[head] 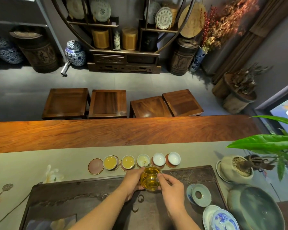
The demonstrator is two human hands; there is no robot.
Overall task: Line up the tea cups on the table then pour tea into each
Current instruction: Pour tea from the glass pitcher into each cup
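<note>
Hands hold a glass pitcher (pixel 151 179) of golden tea from both sides: the left hand (pixel 131 181) is cupped against its wall and the right hand (pixel 170 188) pinches its handle side. Its spout tips over the third tea cup (pixel 143 160), part filled. Two cups (pixel 110 162) to the left hold tea; two white cups (pixel 159 159) to the right are empty, all in one row on coasters.

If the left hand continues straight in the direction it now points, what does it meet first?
Probably the third small white tea cup, just past the left hand holding the tilted glass pitcher of yellow tea; depth is unclear.
</note>
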